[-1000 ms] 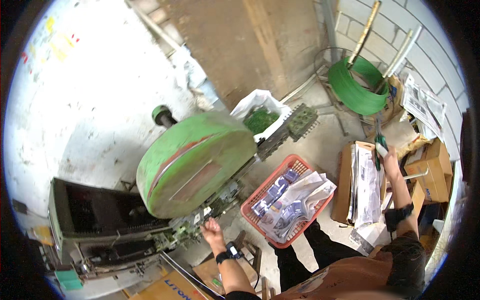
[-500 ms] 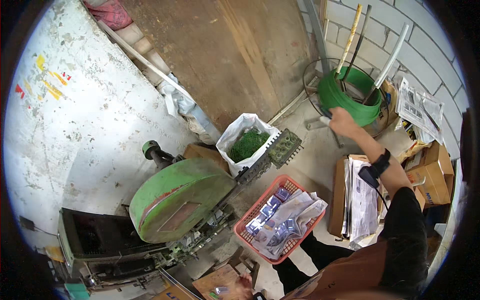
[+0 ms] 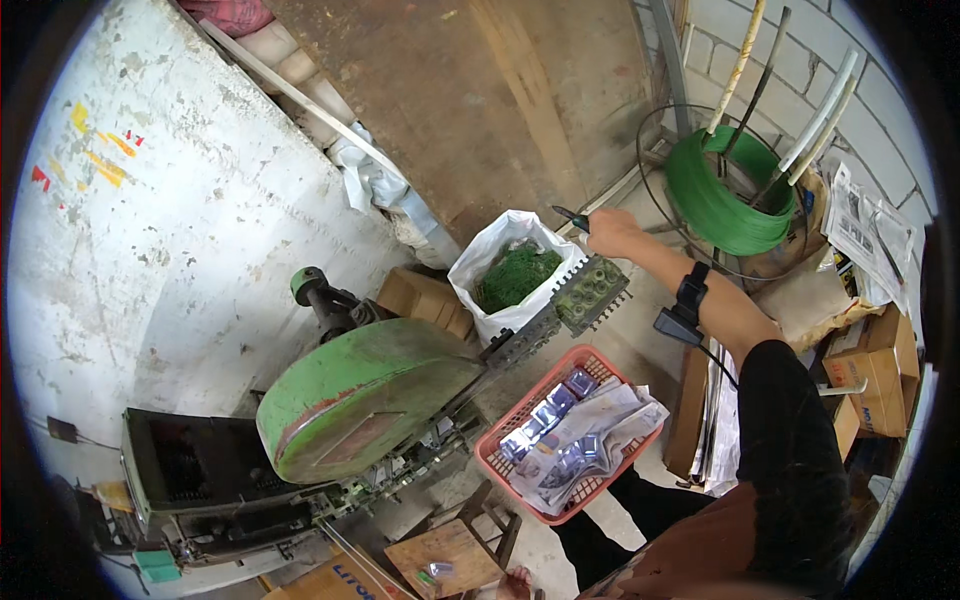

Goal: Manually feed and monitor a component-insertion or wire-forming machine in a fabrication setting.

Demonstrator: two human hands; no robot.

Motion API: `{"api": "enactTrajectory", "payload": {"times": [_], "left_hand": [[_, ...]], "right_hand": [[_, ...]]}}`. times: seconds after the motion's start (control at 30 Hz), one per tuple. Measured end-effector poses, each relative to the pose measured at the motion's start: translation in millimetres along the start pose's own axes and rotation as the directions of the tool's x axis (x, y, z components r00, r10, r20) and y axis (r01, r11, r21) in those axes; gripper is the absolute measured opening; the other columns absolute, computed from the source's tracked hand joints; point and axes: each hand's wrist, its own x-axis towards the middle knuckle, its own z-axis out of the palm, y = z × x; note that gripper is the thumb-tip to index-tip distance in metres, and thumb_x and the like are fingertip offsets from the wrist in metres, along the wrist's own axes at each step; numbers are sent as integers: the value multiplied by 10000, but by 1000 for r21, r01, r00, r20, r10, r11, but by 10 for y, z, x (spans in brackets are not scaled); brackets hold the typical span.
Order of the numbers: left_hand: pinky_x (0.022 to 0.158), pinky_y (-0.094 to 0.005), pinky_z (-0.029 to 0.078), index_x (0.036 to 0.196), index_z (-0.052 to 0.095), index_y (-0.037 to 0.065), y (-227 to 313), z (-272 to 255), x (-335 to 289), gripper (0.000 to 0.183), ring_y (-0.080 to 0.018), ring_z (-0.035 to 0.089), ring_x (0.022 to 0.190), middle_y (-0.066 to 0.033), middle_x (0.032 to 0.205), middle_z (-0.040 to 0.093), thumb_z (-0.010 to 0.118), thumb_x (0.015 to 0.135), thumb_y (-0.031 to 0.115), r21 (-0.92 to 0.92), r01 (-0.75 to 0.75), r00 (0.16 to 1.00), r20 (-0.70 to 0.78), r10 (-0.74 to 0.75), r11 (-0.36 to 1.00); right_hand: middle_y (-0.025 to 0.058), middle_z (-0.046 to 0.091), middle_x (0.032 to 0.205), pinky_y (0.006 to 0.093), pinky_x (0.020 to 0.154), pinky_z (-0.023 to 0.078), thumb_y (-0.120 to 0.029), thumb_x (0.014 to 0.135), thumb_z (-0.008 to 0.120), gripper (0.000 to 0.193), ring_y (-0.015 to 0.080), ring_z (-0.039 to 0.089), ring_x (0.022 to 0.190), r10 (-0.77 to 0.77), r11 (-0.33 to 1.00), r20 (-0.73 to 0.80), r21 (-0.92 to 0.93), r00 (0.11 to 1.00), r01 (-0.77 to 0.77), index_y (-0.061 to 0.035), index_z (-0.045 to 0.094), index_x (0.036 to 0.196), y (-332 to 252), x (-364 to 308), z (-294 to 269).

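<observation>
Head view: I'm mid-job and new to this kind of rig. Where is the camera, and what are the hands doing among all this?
There is no robot: a fisheye camera on a person's head looks down, so edges bend near the rim. The right hand grips a slim hand tool, perhaps pliers, near a white bag of green strands. The left hand shows only partly, beside a wooden stool; I can't tell whether it holds anything. A red basket holds bluish packs and printed paper. To the left, a machine carries a rounded green cover.
</observation>
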Motion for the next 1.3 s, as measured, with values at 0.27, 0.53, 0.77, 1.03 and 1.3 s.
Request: {"api": "enactTrajectory", "payload": {"times": [0.27, 0.53, 0.77, 1.03, 1.3], "left_hand": [[689, -304, 462, 858, 507, 39, -180, -96, -185, 210, -220, 569, 803, -102, 877, 591, 437, 830, 235, 5, 44, 999, 7, -44, 999], [660, -304, 480, 855, 504, 31, -483, 62, -1115, 186, -213, 575, 773, -96, 849, 594, 440, 834, 204, 231, -31, 991, -123, 61, 972], [558, -251, 459, 860, 524, -16, -88, 1930, 2, 208, -137, 557, 618, -77, 743, 584, 444, 865, 176, 797, -258, 872, -51, 486, 546], [504, -255, 426, 738, 545, -58, 98, 3144, 1010, 255, -158, 572, 559, -130, 622, 579, 441, 845, 149, 887, -433, 721, 236, 651, 158], [463, -290, 409, 606, 554, -56, -4, 3311, 1232, 312, -155, 528, 482, -115, 553, 561, 511, 839, 147, 899, -336, 817, 129, 562, 281]], "right_hand": [[189, 603, 898, 385, 721, 461, -141, 692, 504, 263, 308, 590, 856, -44, 999, 83, 14, 996, 43, 20, 607, 874, -434, 507, 599], [158, 611, 928, 472, 732, 448, -175, 694, 540, 293, 309, 584, 885, -33, 978, 141, -199, 990, 61, -43, 610, 946, -528, 570, 748], [97, 562, 635, 330, 557, 426, -281, 735, 609, 300, 181, 546, 592, -231, 781, 133, 616, 964, 102, -8, 569, 854, -470, -1136, 475], [89, 532, 569, 347, 532, 388, -295, 748, 594, 277, 198, 492, 532, -485, 681, 482, 732, 730, -31, -19, 589, 758, -1286, -1849, 1856], [181, 553, 625, 362, 569, 398, -263, 748, 568, 269, 262, 545, 593, -485, 512, 252, 858, 837, 38, 6, 582, 759, -1536, -1766, 2476]]}}
